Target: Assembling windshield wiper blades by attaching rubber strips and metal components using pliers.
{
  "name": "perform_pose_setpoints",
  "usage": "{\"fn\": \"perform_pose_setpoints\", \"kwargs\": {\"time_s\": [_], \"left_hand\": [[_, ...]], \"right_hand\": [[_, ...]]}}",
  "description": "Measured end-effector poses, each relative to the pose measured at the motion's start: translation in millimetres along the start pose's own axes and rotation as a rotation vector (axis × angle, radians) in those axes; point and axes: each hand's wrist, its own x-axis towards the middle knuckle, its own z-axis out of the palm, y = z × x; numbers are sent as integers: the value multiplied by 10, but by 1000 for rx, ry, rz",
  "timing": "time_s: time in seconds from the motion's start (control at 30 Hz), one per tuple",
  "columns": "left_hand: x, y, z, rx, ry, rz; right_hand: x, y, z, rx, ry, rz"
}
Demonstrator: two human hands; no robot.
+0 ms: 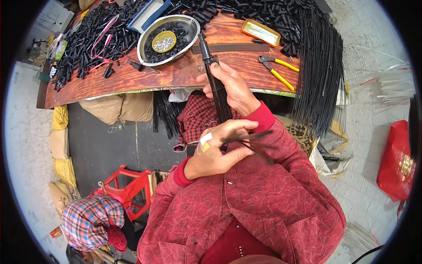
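Note:
My right hand (233, 86) is closed round a bundle of thin black rods (220, 99), which looks like umbrella ribs. A black tubular fitting (204, 47) tops the bundle and points up over the table's front edge. Below, my left hand (213, 152) has thumb and fingers stretched apart, with white tape on its back. Blurred black rod ends (257, 140) fan out between that thumb and fingers; the left hand covers part of the bundle's lower end.
The red-brown wooden table (145, 81) bears heaps of black tubular parts (94, 44), a metal tray (141, 53) with a yellow dish (154, 42), yellow-handled pliers (281, 70), and an orange-rimmed tin (263, 31). Long black rods (321, 75) overhang its right side. A red stool (127, 187) and another person (94, 220) are lower left.

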Motion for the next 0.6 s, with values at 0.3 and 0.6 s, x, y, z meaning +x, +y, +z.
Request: {"fn": "perform_pose_setpoints", "kwargs": {"time_s": [0.3,0.6], "left_hand": [[414,-150,-542,641,848,205],[627,147,-896,474,769,-19]], "right_hand": [[20,-34,348,3,-42,-375],[88,92,577,-307,94,-655]]}}
